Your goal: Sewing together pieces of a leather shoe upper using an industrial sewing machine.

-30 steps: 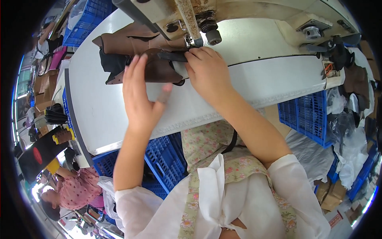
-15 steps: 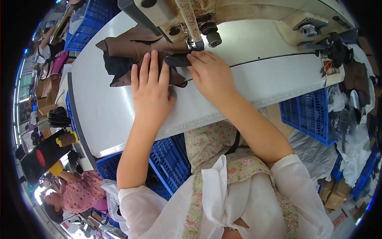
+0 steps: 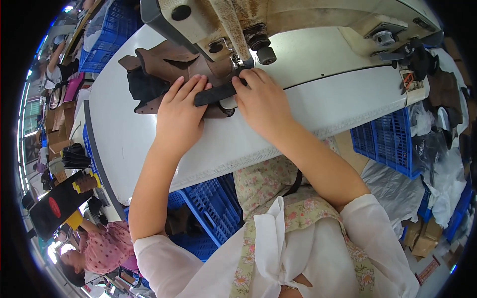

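Observation:
A brown leather piece (image 3: 164, 62), possibly a shoe upper, with black lining (image 3: 144, 85) lies folded under the head of a sewing machine (image 3: 198, 25). My left hand (image 3: 180, 116) is closed on its near edge, fingers bent over the leather and thumb mostly hidden. Across the leather runs a short black strip (image 3: 214, 94), its left end beside my left fingertips. My right hand (image 3: 263, 102) pinches the strip's other end close to the presser foot (image 3: 237, 60); its fingertips are curled and partly hide the strip.
The white machine table (image 3: 131, 159) has a ruler strip along its front edge. Blue crates (image 3: 211, 206) stand below it at the left, and another blue crate (image 3: 382, 141) at the right beside plastic bags (image 3: 439, 169). A person in pink (image 3: 109, 248) sits at the lower left.
My left fingers, spread flat on the leather before, have bent and drawn closer together. More of the black strip shows, tilted now, its left end lower. The leather has shifted slightly.

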### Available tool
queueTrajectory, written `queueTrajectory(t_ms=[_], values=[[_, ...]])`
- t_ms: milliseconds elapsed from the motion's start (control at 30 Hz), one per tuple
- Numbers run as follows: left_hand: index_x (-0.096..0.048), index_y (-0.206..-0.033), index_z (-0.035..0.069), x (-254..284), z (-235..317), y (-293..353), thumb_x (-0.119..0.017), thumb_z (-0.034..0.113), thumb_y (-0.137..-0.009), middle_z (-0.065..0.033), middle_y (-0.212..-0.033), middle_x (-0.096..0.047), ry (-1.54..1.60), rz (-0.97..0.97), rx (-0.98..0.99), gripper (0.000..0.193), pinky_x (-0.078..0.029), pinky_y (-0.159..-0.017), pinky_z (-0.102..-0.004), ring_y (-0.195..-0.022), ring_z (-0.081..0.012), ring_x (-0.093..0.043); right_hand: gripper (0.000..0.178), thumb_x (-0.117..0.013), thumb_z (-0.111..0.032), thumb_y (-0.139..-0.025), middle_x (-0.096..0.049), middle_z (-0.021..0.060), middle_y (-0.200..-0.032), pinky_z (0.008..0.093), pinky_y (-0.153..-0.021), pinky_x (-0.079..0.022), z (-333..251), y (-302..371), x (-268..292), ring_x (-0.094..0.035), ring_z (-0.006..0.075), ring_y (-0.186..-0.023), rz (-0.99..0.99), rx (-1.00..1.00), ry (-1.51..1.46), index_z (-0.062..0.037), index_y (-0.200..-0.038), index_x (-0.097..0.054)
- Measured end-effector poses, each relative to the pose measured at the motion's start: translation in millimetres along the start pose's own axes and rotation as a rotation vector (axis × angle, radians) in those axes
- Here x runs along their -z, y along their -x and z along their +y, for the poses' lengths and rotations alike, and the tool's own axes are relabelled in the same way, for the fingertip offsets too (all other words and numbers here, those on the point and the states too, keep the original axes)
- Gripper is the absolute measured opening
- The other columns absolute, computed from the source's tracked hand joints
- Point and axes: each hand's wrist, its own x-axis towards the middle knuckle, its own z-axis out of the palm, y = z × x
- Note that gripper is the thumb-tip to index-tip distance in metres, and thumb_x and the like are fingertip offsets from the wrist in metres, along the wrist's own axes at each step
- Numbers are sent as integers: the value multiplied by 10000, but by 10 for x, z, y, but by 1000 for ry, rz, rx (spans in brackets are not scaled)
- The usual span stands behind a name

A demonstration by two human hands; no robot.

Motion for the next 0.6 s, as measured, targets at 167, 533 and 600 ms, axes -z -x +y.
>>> queueTrajectory(t_ms=[167,533,600], values=[[-669,-1071,11,28,-19,-30,-614,28,-693,-161,-1276,-611,24,-25,-43,382,-382,-1099,-417,-1252,-263,-536,335,-695,-132,-771,-605,74,-1070,400,-898,-455,-23,-18,53,-556,251,-1051,-23,16,71,-11,-1083,-675],[-646,-983,-28,20,102,-40,-593,14,-676,-185,-1279,-605,-12,-45,-58,314,-408,-1082,-433,-1228,-310,-547,270,-603,-102,-803,-605,73,-970,373,-876,-475,97,-34,44,-577,247,-1015,80,103,90,11,-1034,-683],[-646,-979,-27,27,130,-44,-593,15,-674,-192,-1273,-605,-4,-53,-53,312,-402,-1085,-435,-1228,-312,-546,278,-611,-104,-797,-608,82,-987,380,-894,-481,113,-27,47,-581,255,-1034,79,108,77,13,-1038,-682]])
